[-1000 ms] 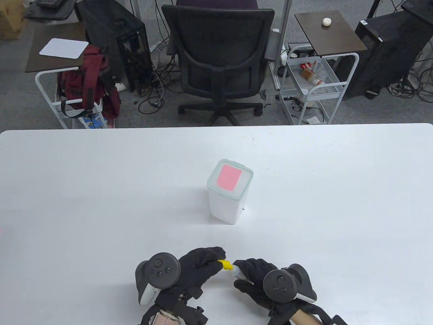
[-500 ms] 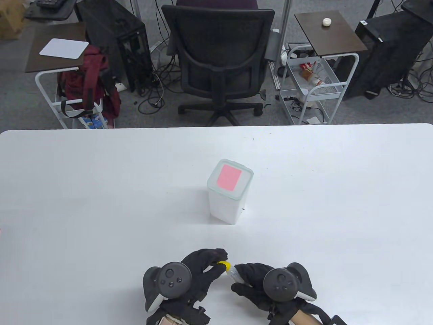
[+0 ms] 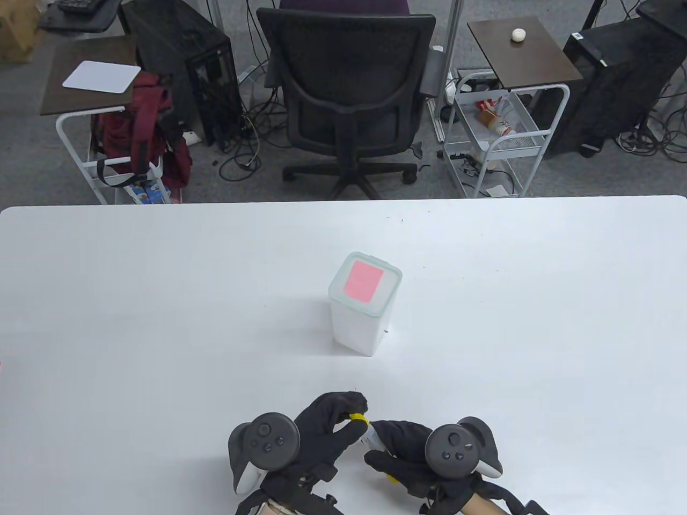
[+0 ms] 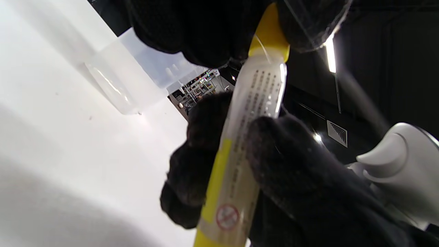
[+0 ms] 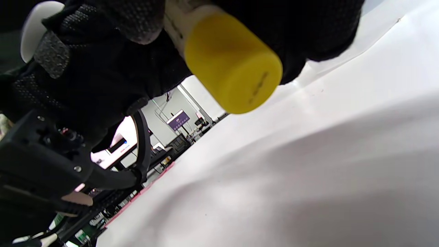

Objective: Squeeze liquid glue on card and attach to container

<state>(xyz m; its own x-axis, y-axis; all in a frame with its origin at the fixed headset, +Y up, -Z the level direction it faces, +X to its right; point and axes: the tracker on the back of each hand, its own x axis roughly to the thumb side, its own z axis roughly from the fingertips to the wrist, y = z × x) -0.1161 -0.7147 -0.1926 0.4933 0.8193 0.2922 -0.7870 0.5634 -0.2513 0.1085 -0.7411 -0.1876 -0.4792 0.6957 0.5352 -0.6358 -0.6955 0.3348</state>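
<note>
A white container stands upright mid-table with a pink card flat on its lid. Near the front edge my right hand grips the body of a clear glue tube; the tube's printed label shows in the left wrist view. My left hand pinches the tube's yellow cap, which also shows in the left wrist view. The tube's yellow bottom end sticks out under my right hand's fingers. The container's base shows in the left wrist view.
The white table spreads wide around the container. Beyond its far edge stand a black office chair, a cart with a red backpack at left, and a wire cart at right.
Both hands have shifted slightly right and closer together. The left hand's fingers have turned on the yellow cap, and less of the tube shows between the hands.
</note>
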